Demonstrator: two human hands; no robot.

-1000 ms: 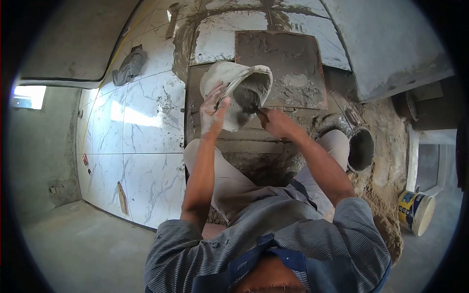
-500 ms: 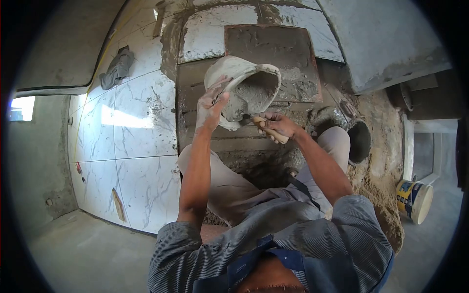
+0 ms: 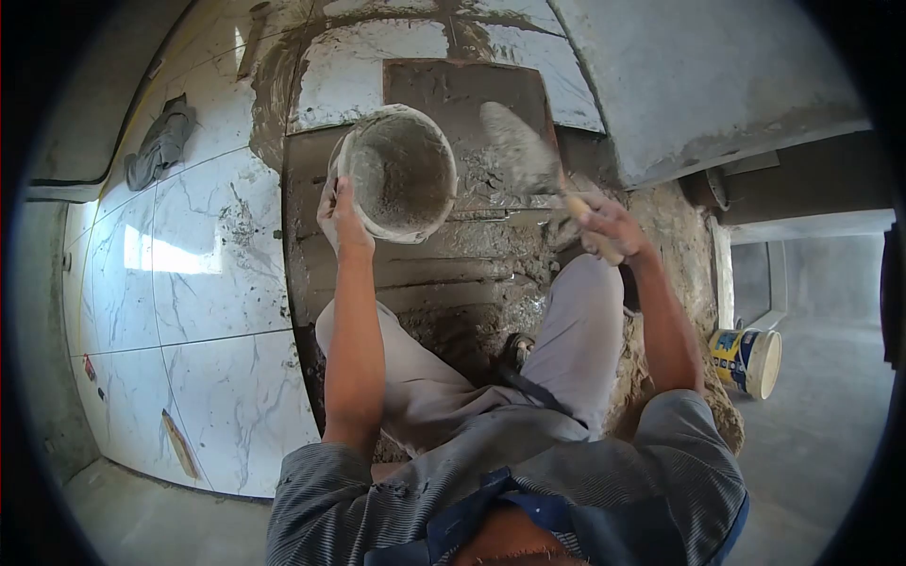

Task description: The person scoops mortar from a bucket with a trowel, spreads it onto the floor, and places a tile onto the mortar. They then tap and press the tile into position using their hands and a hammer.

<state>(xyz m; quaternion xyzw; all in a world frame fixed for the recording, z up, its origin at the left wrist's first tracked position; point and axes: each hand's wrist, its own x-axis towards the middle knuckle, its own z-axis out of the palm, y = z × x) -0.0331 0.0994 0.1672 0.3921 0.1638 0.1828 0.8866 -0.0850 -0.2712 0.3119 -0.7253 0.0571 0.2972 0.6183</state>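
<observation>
My left hand (image 3: 343,215) grips the rim and side of a white bucket (image 3: 444,179), its inside coated with grey mortar and its mouth facing up toward me. The wooden handle of a trowel (image 3: 519,151) is in my right hand (image 3: 607,226). The trowel's blade, blurred and smeared with mortar, points up and left, apart from the bucket. Beyond and below the blade lies a mortar-covered square tile (image 3: 462,85). Wet, ridged mortar (image 3: 415,274) covers the floor between the bucket and my knees.
White marbled tiles (image 3: 217,292) cover the left floor, with a grey cloth (image 3: 162,143) and a wood piece (image 3: 179,445) on them. A concrete wall edge (image 3: 736,156) stands at upper right. A yellow-labelled bucket (image 3: 746,362) lies tipped at right, beyond sandy mortar.
The bucket has turned from tilted sideways to more upright. My right hand has moved away to the right, lifting the trowel blade out of the bucket. The head view has shifted right.
</observation>
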